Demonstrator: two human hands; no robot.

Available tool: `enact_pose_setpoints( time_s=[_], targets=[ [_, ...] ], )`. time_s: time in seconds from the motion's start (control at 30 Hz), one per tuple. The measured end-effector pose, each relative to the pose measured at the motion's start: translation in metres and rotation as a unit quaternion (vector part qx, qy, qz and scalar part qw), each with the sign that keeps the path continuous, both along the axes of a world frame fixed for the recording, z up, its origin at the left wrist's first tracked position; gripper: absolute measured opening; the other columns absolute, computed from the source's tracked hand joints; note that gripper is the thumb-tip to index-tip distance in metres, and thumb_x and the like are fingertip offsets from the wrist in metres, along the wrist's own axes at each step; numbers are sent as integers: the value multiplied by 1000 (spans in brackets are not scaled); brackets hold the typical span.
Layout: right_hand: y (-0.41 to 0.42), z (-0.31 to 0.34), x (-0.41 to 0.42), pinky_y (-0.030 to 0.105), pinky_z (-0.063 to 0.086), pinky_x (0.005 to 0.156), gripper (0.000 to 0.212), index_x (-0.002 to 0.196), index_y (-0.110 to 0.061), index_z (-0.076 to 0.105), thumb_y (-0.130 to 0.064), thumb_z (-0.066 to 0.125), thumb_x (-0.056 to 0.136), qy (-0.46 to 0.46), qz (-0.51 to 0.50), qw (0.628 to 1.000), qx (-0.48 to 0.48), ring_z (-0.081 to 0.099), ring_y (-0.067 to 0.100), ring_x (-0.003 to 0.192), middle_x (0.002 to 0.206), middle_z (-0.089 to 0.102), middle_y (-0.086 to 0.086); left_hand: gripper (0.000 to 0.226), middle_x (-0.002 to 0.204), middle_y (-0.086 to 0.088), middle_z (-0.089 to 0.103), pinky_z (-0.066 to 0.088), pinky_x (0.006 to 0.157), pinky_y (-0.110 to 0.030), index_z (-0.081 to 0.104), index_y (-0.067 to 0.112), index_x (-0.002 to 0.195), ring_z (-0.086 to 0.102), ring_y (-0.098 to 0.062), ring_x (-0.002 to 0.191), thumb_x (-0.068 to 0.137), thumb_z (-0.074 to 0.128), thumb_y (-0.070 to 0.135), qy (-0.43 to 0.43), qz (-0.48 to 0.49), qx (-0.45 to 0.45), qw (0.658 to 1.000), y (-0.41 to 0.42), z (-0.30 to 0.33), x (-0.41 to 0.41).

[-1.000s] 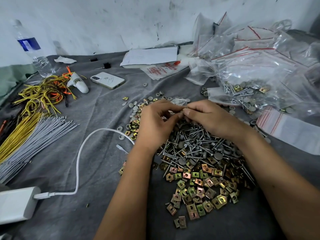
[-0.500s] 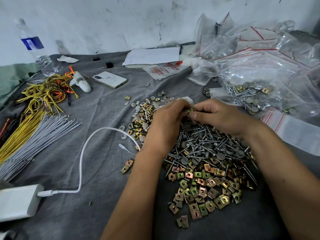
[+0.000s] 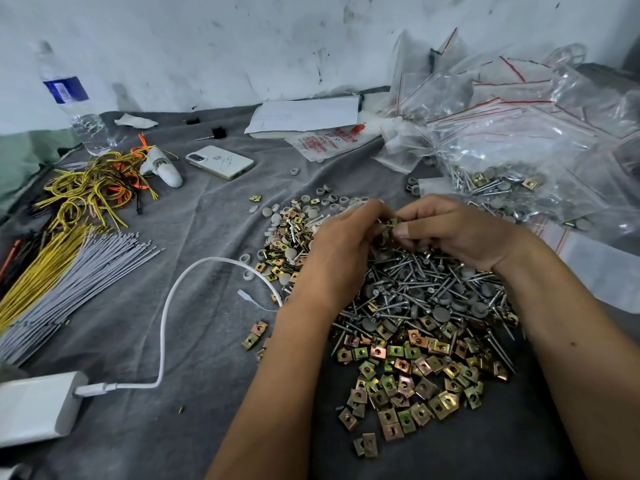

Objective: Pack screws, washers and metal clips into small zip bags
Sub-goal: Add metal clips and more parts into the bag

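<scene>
Clip (image 3: 392, 222): small, stiff, light; pinch by its flat sides.
Right hand (image 3: 460, 230): pinches clip.
Left hand (image 3: 341, 251): curled; hold unclear.

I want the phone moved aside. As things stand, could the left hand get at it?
Probably not at once: the left hand is curled, seemingly on small parts, against the right hand. Otherwise the grey cloth toward the phone lies bare.
</scene>
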State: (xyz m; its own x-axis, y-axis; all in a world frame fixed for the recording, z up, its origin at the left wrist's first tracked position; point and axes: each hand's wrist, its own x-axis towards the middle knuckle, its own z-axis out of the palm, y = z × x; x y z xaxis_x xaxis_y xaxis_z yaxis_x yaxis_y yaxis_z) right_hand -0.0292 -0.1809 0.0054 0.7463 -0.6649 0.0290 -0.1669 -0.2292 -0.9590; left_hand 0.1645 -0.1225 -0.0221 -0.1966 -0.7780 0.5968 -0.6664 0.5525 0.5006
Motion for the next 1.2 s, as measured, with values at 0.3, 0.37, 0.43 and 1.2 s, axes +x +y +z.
enact_pose_setpoints(
  time_s=[0.3, 0.37, 0.43, 1.2],
  targets=[
    [0, -7, 7, 28, 26, 54, 34, 73, 10, 56, -20, 58, 89, -54, -50, 997, 27, 31, 17, 57, 59, 41, 1, 20, 75, 5, 61, 48, 59, -38, 62, 16, 109, 58, -17, 65, 103, 48, 3, 32, -9, 17, 999, -2, -2, -1],
    [2, -10, 11, 27, 25, 53, 38, 76, 13, 55, -23, 60, 88, -79, -88, 993, 30, 32, 14, 56, 59, 44, 0, 19, 72, 7, 60, 48, 56, -35, 62, 16, 108, 59, -15, 63, 103, 47, 5, 53, -5, 21, 998, -4, -3, 0],
    [4, -13, 16, 25, 26, 52, 34, 73, 3, 60, -27, 60, 91, -95, -109, 989, 21, 34, 10, 55, 61, 46, -2, 17, 72, 3, 63, 50, 55, -37, 60, 14, 107, 62, -16, 62, 105, 45, 9, 78, -2, 33, 996, -4, -3, 1],
    [5, -5, 16, 21, 43, 58, 17, 84, -17, 71, -30, 67, 95, -33, -154, 975, -154, 52, 7, 58, 63, 59, -11, 17, 69, -5, 60, 45, 56, -49, 54, 5, 96, 55, -25, 59, 108, 43, 6, 88, 0, 34, 996, 0, -4, 0]
  ],
)
